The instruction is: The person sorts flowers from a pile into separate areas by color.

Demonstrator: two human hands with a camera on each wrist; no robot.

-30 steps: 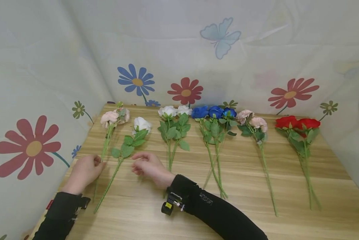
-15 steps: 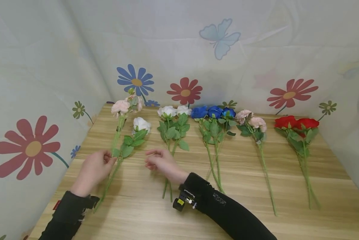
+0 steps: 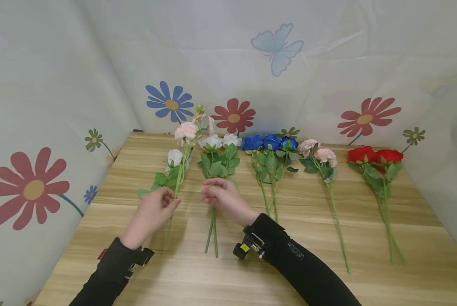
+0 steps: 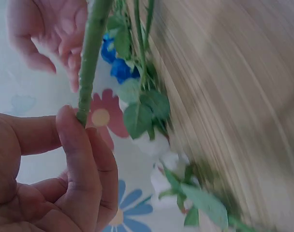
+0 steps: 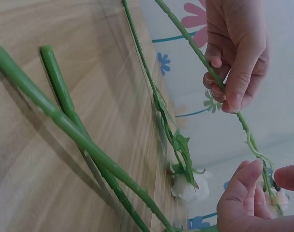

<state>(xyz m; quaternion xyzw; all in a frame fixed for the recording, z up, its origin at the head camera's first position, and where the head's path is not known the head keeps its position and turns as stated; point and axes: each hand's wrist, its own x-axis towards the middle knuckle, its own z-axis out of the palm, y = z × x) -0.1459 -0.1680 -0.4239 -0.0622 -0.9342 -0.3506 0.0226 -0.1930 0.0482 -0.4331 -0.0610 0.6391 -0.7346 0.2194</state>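
Observation:
My left hand [image 3: 152, 216] pinches the green stem of a pale pink artificial flower [image 3: 186, 131], raised off the table and standing nearly upright. In the left wrist view the stem [image 4: 93, 63] runs between thumb and fingertips. Behind it, partly hidden, lies a single white rose [image 3: 174, 157] with green leaves. My right hand [image 3: 228, 199] hovers over the crossed stems of two white roses [image 3: 212, 142], fingers loosely bent and holding nothing. In the right wrist view its fingers [image 5: 243, 191] appear beside the pink flower's upper stem; contact is not clear there.
Farther right on the wooden table [image 3: 190, 280] lie several blue roses [image 3: 270, 142], a pink flower stem [image 3: 324, 157] and red roses [image 3: 375, 156], heads toward the back. A printed cloth [image 3: 221, 63] hangs behind and at the sides.
My left hand has lifted the pink flower from the table's left side and carried it right, past the single white rose. My right hand has shifted right, toward the white rose pair.

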